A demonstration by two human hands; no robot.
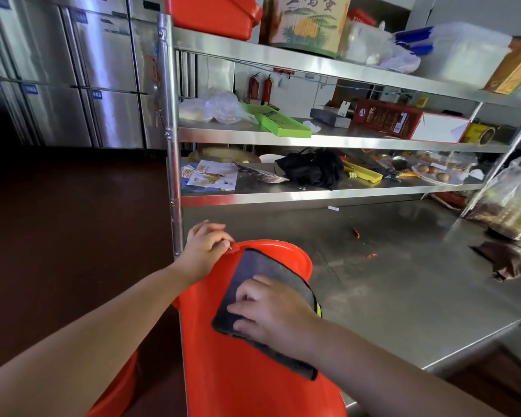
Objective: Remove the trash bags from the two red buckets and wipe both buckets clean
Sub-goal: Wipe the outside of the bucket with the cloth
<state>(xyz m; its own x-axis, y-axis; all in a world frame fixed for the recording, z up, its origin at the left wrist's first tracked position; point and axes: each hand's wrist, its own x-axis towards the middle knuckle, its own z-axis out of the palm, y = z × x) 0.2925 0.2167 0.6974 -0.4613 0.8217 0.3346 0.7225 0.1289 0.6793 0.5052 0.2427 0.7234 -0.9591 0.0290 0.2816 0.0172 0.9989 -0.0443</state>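
A red bucket (247,371) lies tipped on the near left corner of the steel table, its mouth facing away from me. My left hand (206,249) grips its rim at the left side. My right hand (272,310) presses a dark grey cloth (262,275) flat against the bucket's outer wall, fingers spread on it. Part of a second red bucket (118,389) shows below the table edge at the lower left, mostly hidden by my left arm. No trash bag is visible in either bucket.
The steel table (403,281) stretches right, with a brown rag (506,260) and small red scraps on it. A steel shelf rack (313,136) crowded with boxes, bags and tools stands behind. Steel fridges (73,85) line the back left; dark floor lies on the left.
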